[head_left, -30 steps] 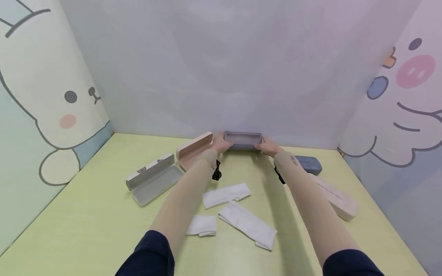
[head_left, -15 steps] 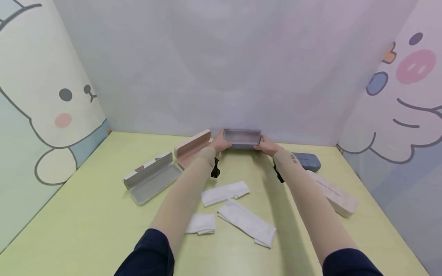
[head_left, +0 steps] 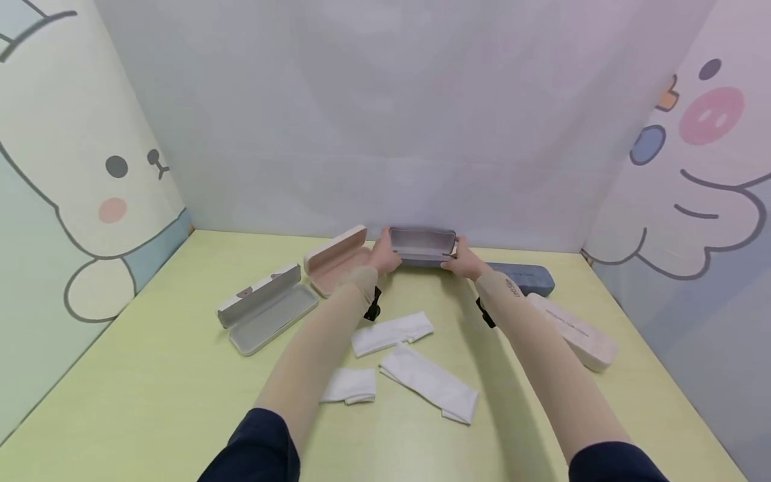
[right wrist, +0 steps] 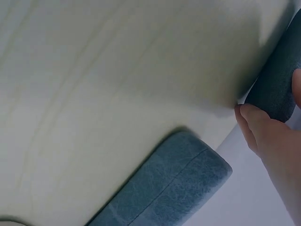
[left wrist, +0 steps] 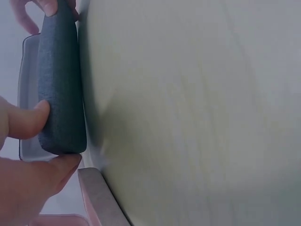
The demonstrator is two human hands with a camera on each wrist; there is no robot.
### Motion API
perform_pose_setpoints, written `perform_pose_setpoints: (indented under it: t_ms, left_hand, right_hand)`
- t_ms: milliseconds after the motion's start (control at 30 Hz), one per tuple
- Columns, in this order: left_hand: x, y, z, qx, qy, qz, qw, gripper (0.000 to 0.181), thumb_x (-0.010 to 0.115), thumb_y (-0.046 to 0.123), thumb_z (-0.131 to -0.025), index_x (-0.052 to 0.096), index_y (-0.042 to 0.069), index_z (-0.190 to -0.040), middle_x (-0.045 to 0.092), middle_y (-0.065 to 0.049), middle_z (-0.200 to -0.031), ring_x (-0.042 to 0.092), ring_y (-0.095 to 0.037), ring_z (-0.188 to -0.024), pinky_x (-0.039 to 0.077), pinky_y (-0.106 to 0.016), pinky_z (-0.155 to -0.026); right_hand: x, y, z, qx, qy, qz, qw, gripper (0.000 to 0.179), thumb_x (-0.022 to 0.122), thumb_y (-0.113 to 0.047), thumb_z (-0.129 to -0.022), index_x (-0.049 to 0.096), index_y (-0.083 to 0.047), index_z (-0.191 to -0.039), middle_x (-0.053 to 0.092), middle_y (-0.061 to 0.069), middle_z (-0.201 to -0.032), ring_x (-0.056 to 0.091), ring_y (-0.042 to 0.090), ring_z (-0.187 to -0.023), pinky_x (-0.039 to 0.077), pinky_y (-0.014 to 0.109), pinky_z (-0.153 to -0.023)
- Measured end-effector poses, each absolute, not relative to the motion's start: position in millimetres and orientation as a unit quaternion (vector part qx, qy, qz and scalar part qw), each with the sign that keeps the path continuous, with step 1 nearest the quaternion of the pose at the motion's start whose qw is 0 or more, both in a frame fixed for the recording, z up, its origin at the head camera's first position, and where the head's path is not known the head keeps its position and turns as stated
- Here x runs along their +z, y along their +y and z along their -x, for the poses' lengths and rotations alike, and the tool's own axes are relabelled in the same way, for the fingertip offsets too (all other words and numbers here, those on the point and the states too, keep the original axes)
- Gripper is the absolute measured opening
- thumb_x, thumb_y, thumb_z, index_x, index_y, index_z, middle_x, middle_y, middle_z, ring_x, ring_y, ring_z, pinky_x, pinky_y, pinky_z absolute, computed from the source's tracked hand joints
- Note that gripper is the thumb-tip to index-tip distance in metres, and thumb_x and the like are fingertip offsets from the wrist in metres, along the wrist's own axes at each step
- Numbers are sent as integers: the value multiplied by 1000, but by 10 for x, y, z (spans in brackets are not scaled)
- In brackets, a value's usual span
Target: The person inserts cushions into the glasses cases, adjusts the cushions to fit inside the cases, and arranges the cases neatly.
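A blue-grey glasses case (head_left: 420, 262) stands open at the back of the table against the wall, its pale grey lining facing me. At its left end my left hand (head_left: 384, 254) grips it. My right hand (head_left: 464, 261) holds the opposite end. In the left wrist view, the left thumb (left wrist: 35, 121) presses on the long side of the case while fingers lie at its end. The right wrist view shows the fingers of the right hand (right wrist: 275, 143) along the case's end. Just left of the left hand is an open pink glasses case (head_left: 337, 258), partly covered by the arm.
An open white glasses case (head_left: 265, 311) with grey lining lies at the left. To the right are a closed blue glasses case (head_left: 525, 277) and a closed pale pink one (head_left: 575, 333). Between the arms lie several folded white cloths (head_left: 429, 383). The wall (head_left: 385, 134) bounds the back.
The case between my hands has opened wider, showing more lining, and its front edge sits slightly lower. Both hands stay at its ends. The view has shifted slightly.
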State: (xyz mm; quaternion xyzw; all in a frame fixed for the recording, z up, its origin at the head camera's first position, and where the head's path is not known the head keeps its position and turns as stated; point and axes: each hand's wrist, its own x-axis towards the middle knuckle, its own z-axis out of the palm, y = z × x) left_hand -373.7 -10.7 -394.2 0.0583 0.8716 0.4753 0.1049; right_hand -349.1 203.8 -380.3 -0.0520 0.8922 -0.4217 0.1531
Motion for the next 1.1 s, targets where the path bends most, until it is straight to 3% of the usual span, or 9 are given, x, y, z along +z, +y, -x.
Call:
perform_pose_setpoints:
  t_ms: [133,300,567,667,833,933,1100]
  left_hand:
    - [-3990,-80,3687,472,874,-57,101,86,44,-9,-89,-6,15,-154,28,-22,-153,38,-16,-57,36,-28,-52]
    - [-4005,-96,3568,453,885,-75,84,86,47,-9,-89,-6,10,-154,26,-26,-152,44,-18,-63,39,-27,-56]
    - [-3997,-191,3430,458,882,-87,71,90,53,-9,-85,-2,9,-153,27,-28,-150,39,-17,-56,36,-26,-50]
    - [-4014,-214,3401,461,880,-99,60,91,59,-8,-82,2,7,-152,29,-28,-149,45,-19,-60,37,-26,-52]
    - [-4051,-245,3335,471,873,-115,50,92,66,-6,-80,8,6,-150,36,-26,-146,55,-28,-85,41,-26,-60]
    - [-4075,-270,3297,481,867,-123,47,91,68,-5,-78,12,7,-148,39,-24,-144,55,-28,-90,43,-26,-63]
    - [-4090,-310,3235,482,864,-140,34,86,69,-5,-77,17,8,-144,40,-23,-142,56,-33,-114,52,-35,-83]
  right_hand:
    - [-3881,2055,3449,-420,896,55,133,79,47,-8,-100,-15,-3,-149,28,36,-146,36,42,-135,37,50,-108]
    - [-3957,2054,3394,-413,900,59,122,80,47,-7,-100,-17,-4,-148,33,36,-144,44,42,-128,42,45,-95]
    - [-3981,2034,3267,-378,917,62,111,81,49,-13,-100,-15,-4,-148,37,34,-144,47,41,-126,41,48,-100]
    - [-3981,2034,3203,-371,921,66,101,81,51,-12,-99,-13,-2,-147,37,34,-144,47,42,-126,41,49,-102]
    - [-4033,2058,3135,-366,924,77,84,80,53,-11,-98,-10,1,-146,36,36,-145,46,43,-128,42,50,-102]
    - [-4061,2072,3065,-362,925,90,68,79,55,-11,-97,-7,2,-145,38,36,-143,48,45,-126,44,50,-98]
    - [-4045,2059,2961,-355,929,93,53,78,57,-12,-96,-3,3,-144,39,37,-142,45,46,-128,43,51,-101]
